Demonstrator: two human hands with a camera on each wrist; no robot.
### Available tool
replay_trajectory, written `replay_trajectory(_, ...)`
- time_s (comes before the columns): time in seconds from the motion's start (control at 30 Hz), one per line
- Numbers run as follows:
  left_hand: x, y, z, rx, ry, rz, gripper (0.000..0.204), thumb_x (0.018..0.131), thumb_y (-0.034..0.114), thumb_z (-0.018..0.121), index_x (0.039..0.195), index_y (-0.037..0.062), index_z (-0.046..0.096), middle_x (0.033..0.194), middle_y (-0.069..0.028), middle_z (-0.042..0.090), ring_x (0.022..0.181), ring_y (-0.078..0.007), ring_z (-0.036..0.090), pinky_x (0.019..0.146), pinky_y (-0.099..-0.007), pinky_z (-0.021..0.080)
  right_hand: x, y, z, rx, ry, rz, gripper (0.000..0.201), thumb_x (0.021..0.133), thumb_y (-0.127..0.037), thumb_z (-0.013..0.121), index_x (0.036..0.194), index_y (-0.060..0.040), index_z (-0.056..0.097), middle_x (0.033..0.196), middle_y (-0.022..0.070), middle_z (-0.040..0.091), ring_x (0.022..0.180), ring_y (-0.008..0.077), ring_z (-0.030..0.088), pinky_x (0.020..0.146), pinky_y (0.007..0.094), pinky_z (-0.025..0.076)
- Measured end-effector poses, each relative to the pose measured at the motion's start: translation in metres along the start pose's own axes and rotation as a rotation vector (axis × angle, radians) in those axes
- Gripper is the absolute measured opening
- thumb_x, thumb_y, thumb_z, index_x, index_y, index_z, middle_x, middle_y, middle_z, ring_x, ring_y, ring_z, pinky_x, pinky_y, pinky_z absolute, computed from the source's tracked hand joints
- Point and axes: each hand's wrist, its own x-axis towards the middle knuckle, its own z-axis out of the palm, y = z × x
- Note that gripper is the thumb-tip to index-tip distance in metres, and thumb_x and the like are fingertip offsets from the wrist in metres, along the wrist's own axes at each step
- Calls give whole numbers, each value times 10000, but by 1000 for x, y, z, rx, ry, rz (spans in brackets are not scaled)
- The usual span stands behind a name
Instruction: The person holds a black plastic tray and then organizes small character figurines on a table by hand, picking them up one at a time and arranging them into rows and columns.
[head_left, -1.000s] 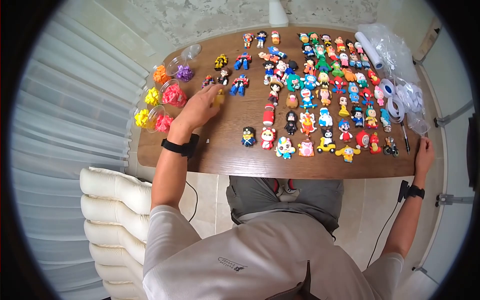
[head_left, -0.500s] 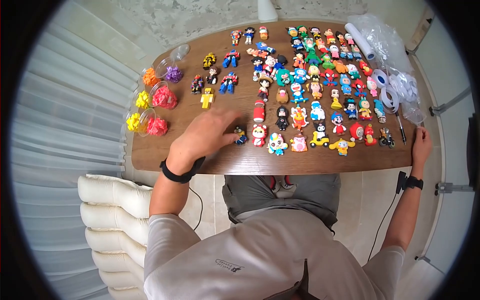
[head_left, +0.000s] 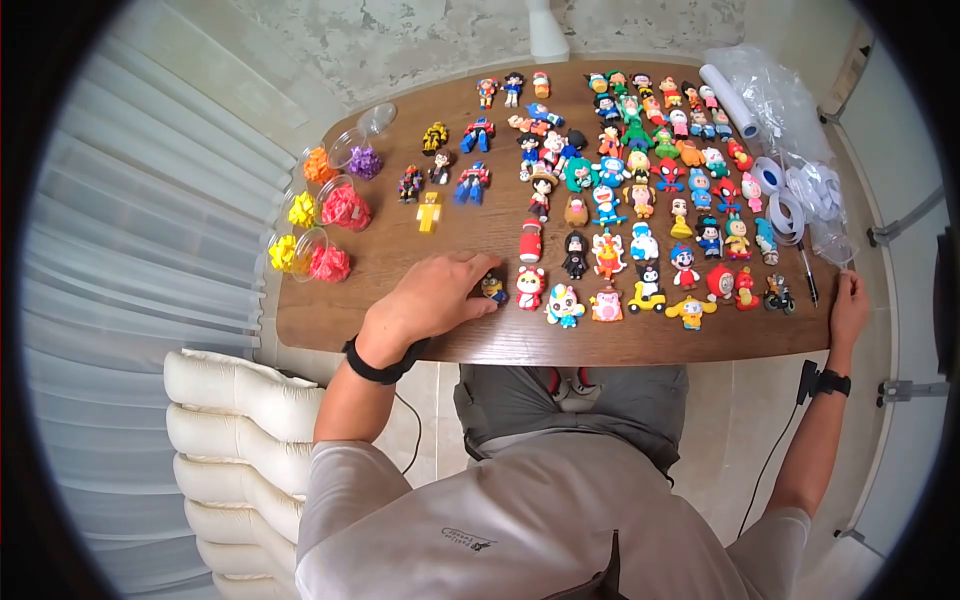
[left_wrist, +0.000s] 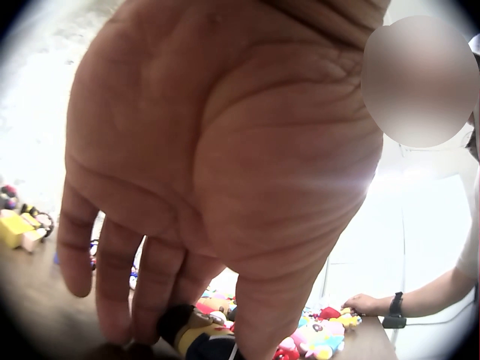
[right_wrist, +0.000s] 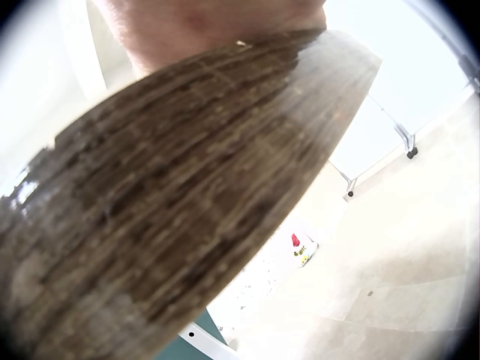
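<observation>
In the head view my left hand (head_left: 430, 300) is low over the front left of the table, thumb and index finger on either side of a Minion figure (head_left: 494, 287). From the left wrist the Minion figure (left_wrist: 202, 335), in dark blue and yellow, shows between thumb and fingers. Just right of it is a red-and-white animal figure (head_left: 529, 288). A blocky yellow figure (head_left: 428, 212) lies farther back, near several robot figures, among them a red-and-blue robot (head_left: 473, 182). My right hand (head_left: 849, 305) rests at the table's right edge, holding nothing visible.
Rows of small figures cover the middle and right of the table (head_left: 400, 335). Clear cups with orange, purple, yellow and red pieces (head_left: 345, 207) line the left end. A white roll (head_left: 730, 100), plastic bags, tape rolls (head_left: 787, 217) and a pen (head_left: 807, 275) lie on the right.
My left hand has left the blocky yellow figure, which now lies uncovered, and moved toward the front right to the Minion figure. The right hand stays at the table edge.
</observation>
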Motion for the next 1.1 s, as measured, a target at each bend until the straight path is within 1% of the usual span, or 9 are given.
replay_trajectory(0.1, -1, -3, 3, 13, 49, 53, 533, 847, 271, 729, 1303, 42, 576, 1132, -204, 673, 1068, -399, 640, 902, -475, 522, -6, -7, -1, 26, 35, -20, 337, 981, -351, 610, 1079, -40, 692, 798, 57, 612, 765, 152, 555, 765, 313, 477)
replay_trajectory(0.17, -1, 4, -6, 9, -14, -11, 540, 846, 276, 730, 1312, 53, 571, 1126, -210, 675, 1062, -407, 641, 902, -479, 522, -7, -20, 0, 29, 70, -8, 335, 980, -346, 609, 1078, -36, 689, 801, 67, 615, 765, 160, 558, 764, 318, 477)
replay_trajectory(0.3, -1, 4, -9, -34, -36, -24, 554, 866, 308, 727, 1328, 56, 553, 1128, -218, 681, 1060, -408, 644, 903, -485, 518, -10, -23, -5, 15, 41, 25, 331, 981, -339, 606, 1072, -32, 688, 800, 65, 612, 760, 158, 554, 755, 318, 474)
replay_trajectory(0.5, 13, -14, -33, -12, 70, 5, 546, 871, 301, 746, 1331, 65, 569, 1102, -228, 697, 1058, -393, 662, 901, -460, 527, -9, -22, -5, 15, 28, 35, 325, 981, -332, 607, 1063, -27, 684, 788, 50, 595, 748, 145, 539, 734, 306, 463)
replay_trajectory(0.67, 47, -41, -64, -64, 67, 32, 367, 906, 205, 717, 1225, 37, 653, 990, -164, 727, 928, -305, 705, 825, -396, 540, -6, -18, -2, 37, 42, 31, 320, 983, -338, 614, 1042, -32, 687, 768, 32, 580, 735, 126, 518, 716, 298, 454)
replay_trajectory(0.87, 106, -94, -92, -22, 137, -104, 330, 898, 217, 677, 1169, 28, 692, 981, -167, 739, 901, -292, 713, 780, -389, 548, -8, -20, -2, 45, 42, 38, 316, 986, -335, 619, 1030, -30, 687, 750, 10, 565, 725, 109, 501, 705, 286, 446)
replay_trajectory(0.97, 143, -131, -90, 77, 162, -193, 343, 893, 238, 656, 1160, 29, 701, 995, -176, 740, 904, -290, 715, 778, -378, 547, -6, -14, -1, 51, 41, 33, 316, 986, -335, 621, 1028, -29, 687, 750, 7, 565, 724, 104, 499, 706, 282, 446)
replay_trajectory(1.03, 166, -149, -83, 10, 197, -270, 360, 862, 292, 687, 1098, 22, 714, 983, -189, 739, 922, -330, 711, 807, -392, 548, -6, -13, 0, 56, 41, 25, 317, 985, -335, 623, 1031, -29, 688, 753, 7, 568, 727, 102, 499, 711, 279, 448)
replay_trajectory(1.1, 184, -149, -81, -18, 221, -326, 406, 843, 348, 707, 1070, 12, 720, 989, -202, 737, 956, -354, 705, 836, -407, 545, -6, -13, 0, 60, 51, 16, 317, 985, -335, 624, 1035, -29, 689, 758, 7, 573, 731, 100, 503, 718, 277, 452)
